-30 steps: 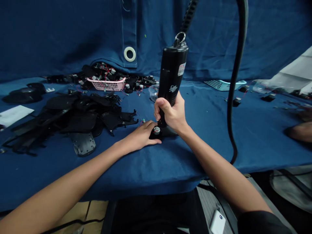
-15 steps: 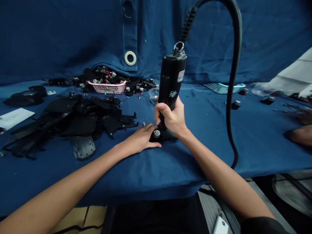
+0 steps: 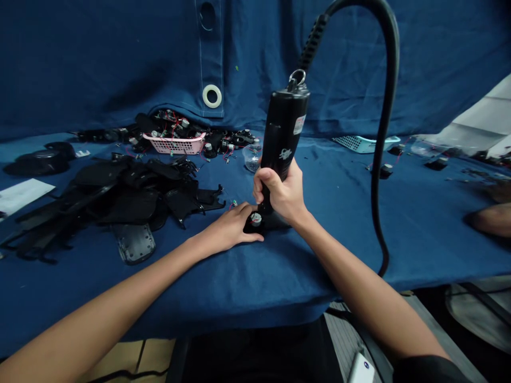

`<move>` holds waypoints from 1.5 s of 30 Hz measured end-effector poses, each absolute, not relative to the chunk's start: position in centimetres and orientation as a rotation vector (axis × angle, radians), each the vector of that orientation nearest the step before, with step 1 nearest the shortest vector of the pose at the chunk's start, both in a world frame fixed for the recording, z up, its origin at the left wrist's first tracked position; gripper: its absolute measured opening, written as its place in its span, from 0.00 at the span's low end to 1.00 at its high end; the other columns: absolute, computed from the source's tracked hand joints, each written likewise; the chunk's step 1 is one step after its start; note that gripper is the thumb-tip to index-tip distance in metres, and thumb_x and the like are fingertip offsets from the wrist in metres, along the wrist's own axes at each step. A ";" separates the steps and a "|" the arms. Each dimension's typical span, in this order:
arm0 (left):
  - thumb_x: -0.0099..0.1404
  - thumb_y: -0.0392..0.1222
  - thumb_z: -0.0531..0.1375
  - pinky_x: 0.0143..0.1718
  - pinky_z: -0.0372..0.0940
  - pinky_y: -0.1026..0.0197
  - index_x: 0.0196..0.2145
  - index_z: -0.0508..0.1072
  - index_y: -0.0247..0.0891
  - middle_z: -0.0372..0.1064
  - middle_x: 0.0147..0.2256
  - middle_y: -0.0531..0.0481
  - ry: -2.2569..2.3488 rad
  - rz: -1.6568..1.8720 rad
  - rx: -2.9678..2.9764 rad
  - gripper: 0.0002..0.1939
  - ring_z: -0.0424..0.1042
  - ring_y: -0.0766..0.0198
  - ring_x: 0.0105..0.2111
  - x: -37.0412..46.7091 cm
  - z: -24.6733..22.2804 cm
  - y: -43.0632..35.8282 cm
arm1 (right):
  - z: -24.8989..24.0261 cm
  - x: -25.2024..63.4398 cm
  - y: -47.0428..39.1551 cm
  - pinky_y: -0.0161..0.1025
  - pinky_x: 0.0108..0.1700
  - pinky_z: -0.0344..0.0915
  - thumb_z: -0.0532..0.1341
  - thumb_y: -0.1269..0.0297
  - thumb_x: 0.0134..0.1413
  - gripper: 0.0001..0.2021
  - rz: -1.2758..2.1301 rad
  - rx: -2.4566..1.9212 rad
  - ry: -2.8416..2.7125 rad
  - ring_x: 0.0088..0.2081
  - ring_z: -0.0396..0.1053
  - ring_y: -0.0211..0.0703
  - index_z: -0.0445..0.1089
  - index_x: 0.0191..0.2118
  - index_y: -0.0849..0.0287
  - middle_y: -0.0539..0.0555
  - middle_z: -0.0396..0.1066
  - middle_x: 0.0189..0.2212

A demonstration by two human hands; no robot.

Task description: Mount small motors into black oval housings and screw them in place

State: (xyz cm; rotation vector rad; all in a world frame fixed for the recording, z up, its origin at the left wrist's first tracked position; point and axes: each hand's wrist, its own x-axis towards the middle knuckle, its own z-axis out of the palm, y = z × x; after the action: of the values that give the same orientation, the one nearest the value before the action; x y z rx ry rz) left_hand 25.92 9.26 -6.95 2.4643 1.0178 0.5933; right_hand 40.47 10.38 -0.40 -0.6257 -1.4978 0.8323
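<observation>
My right hand (image 3: 282,194) is wrapped round a black corded electric screwdriver (image 3: 284,133), which is nearly upright with its top leaning slightly right. Its lower end comes down on a black plastic part (image 3: 255,229) lying on the blue cloth. A small round silver motor (image 3: 256,217) sits in that part. My left hand (image 3: 235,226) holds the part from the left, thumb along the near side and fingers on the far side. The screwdriver's tip is hidden behind my fingers and the part. Just beyond my left fingers lies a small green piece with red wire (image 3: 233,204).
A pile of black plastic shells (image 3: 128,191) lies to the left. Behind it stands a pink basket (image 3: 175,144) of wired motor parts. A clear cup (image 3: 252,157) and a light-blue basket (image 3: 363,143) are farther back. The thick cable (image 3: 377,175) loops down on the right, short of another person's arm (image 3: 489,221).
The screwdriver's top has tilted slightly to the right. Both hands stay in place on the screwdriver and the part, and the view has shifted a little.
</observation>
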 end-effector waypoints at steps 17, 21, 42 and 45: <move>0.57 0.51 0.67 0.55 0.60 0.48 0.53 0.61 0.36 0.63 0.53 0.39 0.987 0.613 2.444 0.32 0.65 0.48 0.52 26.0 -6.9 9.4 | -0.4 40.4 10.3 0.36 0.15 0.59 0.61 0.46 0.52 0.18 0.790 -0.617 -1.495 0.13 0.58 0.33 0.56 0.36 0.51 0.40 0.61 0.16; 0.56 0.50 0.67 0.54 0.60 0.48 0.52 0.62 0.34 0.63 0.52 0.38 1.004 0.608 2.451 0.31 0.65 0.48 0.51 26.1 -6.9 9.4 | -0.4 40.4 10.4 0.36 0.15 0.58 0.61 0.47 0.53 0.17 0.776 -0.604 -1.489 0.13 0.58 0.33 0.56 0.36 0.52 0.40 0.61 0.16; 0.57 0.51 0.67 0.54 0.61 0.49 0.53 0.62 0.35 0.63 0.53 0.39 1.003 0.607 2.477 0.32 0.66 0.49 0.52 26.1 -7.0 9.5 | -0.9 40.6 10.8 0.35 0.15 0.59 0.60 0.47 0.54 0.17 0.789 -0.593 -1.502 0.13 0.58 0.32 0.55 0.39 0.51 0.39 0.60 0.16; 0.57 0.51 0.67 0.54 0.61 0.49 0.53 0.61 0.34 0.63 0.53 0.38 1.001 0.610 2.473 0.32 0.65 0.49 0.52 26.1 -7.0 9.5 | -0.9 40.6 10.8 0.35 0.15 0.59 0.60 0.47 0.54 0.17 0.790 -0.597 -1.498 0.13 0.58 0.32 0.55 0.38 0.51 0.40 0.60 0.16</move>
State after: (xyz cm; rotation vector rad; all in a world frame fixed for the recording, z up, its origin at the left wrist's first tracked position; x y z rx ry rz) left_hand 26.11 9.51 -7.04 2.4729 1.0010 0.6103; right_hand 40.58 10.76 -0.91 -0.5971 -1.4978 0.7896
